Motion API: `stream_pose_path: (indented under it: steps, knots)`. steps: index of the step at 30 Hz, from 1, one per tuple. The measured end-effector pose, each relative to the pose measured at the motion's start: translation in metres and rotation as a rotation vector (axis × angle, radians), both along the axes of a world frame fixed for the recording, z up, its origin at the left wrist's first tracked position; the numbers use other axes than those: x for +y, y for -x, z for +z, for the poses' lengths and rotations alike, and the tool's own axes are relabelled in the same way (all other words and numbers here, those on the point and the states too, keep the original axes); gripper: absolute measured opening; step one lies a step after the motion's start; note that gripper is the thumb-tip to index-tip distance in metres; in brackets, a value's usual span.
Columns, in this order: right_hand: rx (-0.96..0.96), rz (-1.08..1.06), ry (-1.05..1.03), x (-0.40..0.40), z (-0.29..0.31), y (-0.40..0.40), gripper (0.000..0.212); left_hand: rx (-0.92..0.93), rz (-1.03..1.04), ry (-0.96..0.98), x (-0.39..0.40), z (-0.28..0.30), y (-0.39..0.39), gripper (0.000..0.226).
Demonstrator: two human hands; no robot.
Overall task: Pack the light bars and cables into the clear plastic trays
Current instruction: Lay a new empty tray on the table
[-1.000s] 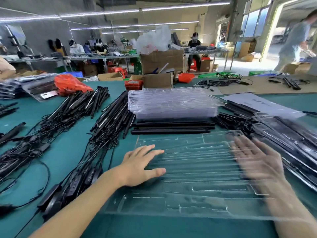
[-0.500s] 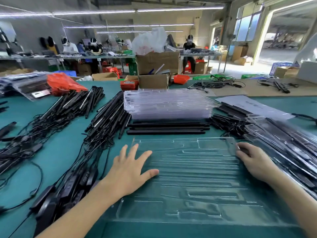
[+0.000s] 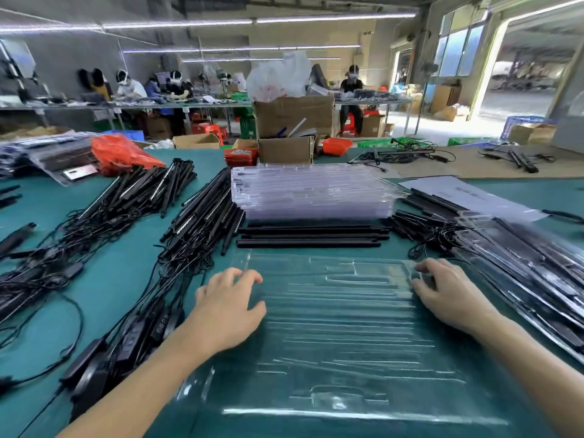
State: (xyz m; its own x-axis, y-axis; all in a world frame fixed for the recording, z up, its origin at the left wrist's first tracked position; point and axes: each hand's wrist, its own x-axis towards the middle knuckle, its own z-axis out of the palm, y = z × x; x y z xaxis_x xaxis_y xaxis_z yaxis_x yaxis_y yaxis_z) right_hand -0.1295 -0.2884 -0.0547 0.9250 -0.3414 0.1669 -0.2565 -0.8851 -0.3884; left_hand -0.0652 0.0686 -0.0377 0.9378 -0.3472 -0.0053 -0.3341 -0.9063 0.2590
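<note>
The left hand (image 3: pixel 229 308) has slid up the near-left edge of the empty clear moulded plastic tray (image 3: pixel 341 330) and now lies flat with relaxed fingers, while the right hand (image 3: pixel 448 295) pinches the tray's far-right corner. Just beyond both hands, three long black light bars (image 3: pixel 311 237) lie crosswise, side to side, about equally near to each hand.

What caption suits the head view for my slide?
Both hands, left and right, steady an empty clear plastic tray before loose light bars.

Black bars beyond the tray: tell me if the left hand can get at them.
Probably yes. The bars lie loose on the mat just past the tray, and nothing stands between them and the left hand, which holds nothing.
</note>
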Motion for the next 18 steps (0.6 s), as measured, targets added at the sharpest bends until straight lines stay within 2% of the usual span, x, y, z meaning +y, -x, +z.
stream_pose_path:
  steps: [2, 6, 8, 10, 13, 15, 18]
  knots:
    - [0.065, -0.072, 0.016, 0.006, 0.01, -0.009, 0.025, 0.069, 0.037, -0.179, -0.008, 0.005, -0.005, 0.044]
    - [0.057, -0.143, 0.084, 0.017, 0.023, -0.028, 0.039, -0.001, -0.004, -0.218, -0.035, 0.014, -0.02, 0.049]
    - [0.082, -0.098, 0.082, 0.019, 0.027, -0.041, 0.046, 0.017, -0.047, -0.149, -0.049, 0.02, -0.032, 0.051]
    - [0.105, -0.059, 0.026, 0.021, 0.029, -0.054, 0.05, 0.021, -0.101, 0.021, -0.061, 0.021, -0.044, 0.046]
    - [0.091, -0.037, -0.064, 0.018, 0.024, -0.067, 0.051, -0.082, -0.103, 0.27, -0.066, 0.01, -0.058, 0.035]
    - [0.088, -0.014, -0.068, 0.011, 0.018, -0.074, 0.05, -0.108, -0.082, 0.26, -0.065, -0.005, -0.065, 0.045]
    - [0.037, -0.015, -0.041, -0.003, 0.011, -0.087, 0.046, -0.053, -0.015, 0.153, -0.062, -0.022, -0.072, 0.058]
